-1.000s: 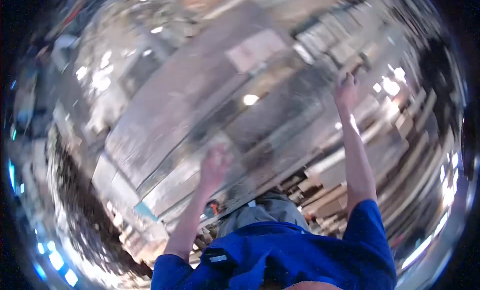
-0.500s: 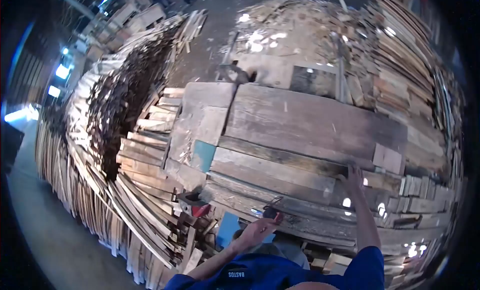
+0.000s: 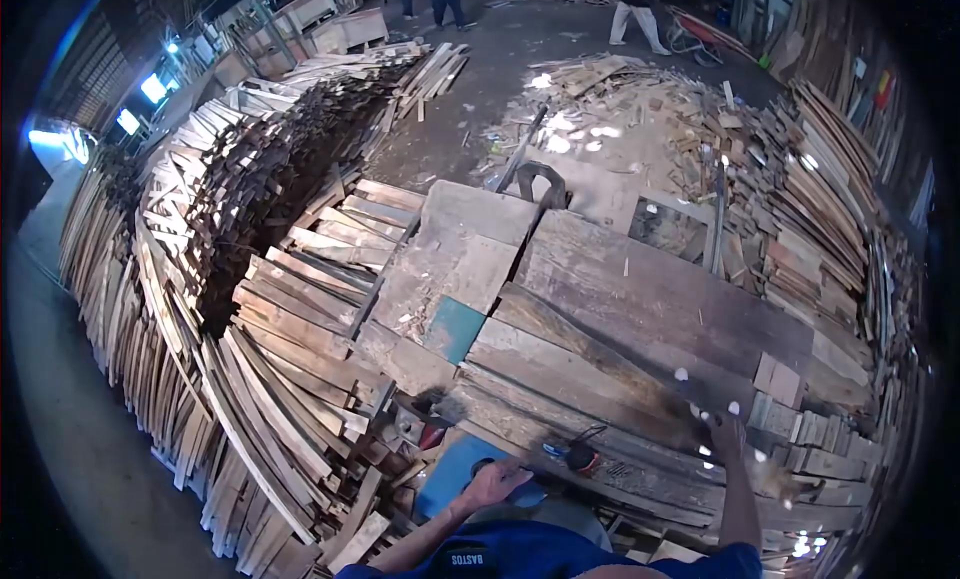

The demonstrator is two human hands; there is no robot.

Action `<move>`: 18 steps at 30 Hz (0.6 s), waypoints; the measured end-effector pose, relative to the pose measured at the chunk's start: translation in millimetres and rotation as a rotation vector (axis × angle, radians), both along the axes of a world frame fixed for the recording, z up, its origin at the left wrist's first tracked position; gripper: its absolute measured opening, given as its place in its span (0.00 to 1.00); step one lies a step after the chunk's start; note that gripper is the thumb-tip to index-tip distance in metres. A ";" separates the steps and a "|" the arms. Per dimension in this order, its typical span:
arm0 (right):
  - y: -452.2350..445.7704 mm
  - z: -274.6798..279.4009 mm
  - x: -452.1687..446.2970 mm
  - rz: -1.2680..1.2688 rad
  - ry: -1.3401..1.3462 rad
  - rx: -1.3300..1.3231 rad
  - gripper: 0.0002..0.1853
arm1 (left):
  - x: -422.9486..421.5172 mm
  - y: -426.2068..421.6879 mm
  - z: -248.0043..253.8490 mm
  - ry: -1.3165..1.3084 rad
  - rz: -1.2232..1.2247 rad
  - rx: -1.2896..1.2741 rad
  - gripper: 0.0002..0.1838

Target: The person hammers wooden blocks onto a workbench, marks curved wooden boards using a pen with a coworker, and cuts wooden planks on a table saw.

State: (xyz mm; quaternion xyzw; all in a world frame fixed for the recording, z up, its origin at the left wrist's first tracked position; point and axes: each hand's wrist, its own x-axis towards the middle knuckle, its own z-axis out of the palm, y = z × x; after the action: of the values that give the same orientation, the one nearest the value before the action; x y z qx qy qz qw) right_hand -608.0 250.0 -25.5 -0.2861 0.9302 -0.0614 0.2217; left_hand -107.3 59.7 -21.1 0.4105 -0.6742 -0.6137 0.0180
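Observation:
A long rough wooden board (image 3: 590, 344) with a dark edge lies across the work table, slanting toward me at its right end. My right hand (image 3: 727, 434) is closed at that end, its fingers partly lost in shadow and bright light spots. My left hand (image 3: 497, 482) hangs near the table's front edge, palm up, fingers apart, holding nothing. Just beyond it on the planks rests a small red-and-black object (image 3: 582, 457) with a dark loop. A blue item (image 3: 545, 449) lies beside that object.
A wide wooden panel (image 3: 660, 294) covers the table's far part, with a teal square (image 3: 455, 329) to its left. Stacked slats (image 3: 290, 319) line the left; offcuts (image 3: 640, 114) heap up beyond. Further back, a person (image 3: 638, 14) walks near a red wheelbarrow (image 3: 705, 34).
My left hand has let go of the red-and-black object and opened. The board's right end has swung toward me with my right hand. My view has tilted up.

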 end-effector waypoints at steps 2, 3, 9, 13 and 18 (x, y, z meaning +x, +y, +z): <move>43.3 -33.4 30.7 -0.036 0.046 0.105 0.28 | 17.6 1.5 -38.0 0.123 0.050 0.144 0.26; 63.1 -47.7 57.8 -0.037 0.057 0.071 0.28 | 19.1 -5.3 -49.0 0.133 0.040 0.145 0.26; 88.5 -6.2 263.5 -0.284 -0.233 -0.227 0.26 | 20.5 -18.6 -31.5 0.105 -0.100 0.403 0.31; 80.4 -20.7 350.8 -0.327 -0.341 -0.394 0.21 | 24.9 -26.3 -14.3 0.224 -0.185 0.733 0.34; 39.6 16.9 395.8 -0.246 -0.293 -0.374 0.19 | 14.2 -29.3 25.1 0.291 -0.358 0.629 0.31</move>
State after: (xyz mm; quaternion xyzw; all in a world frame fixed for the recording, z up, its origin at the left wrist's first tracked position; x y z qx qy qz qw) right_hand -212.2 289.5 -8.6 -0.1950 0.8884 -0.2997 0.2881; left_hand -93.1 30.4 4.1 0.1807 -0.5045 -0.8356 -0.1207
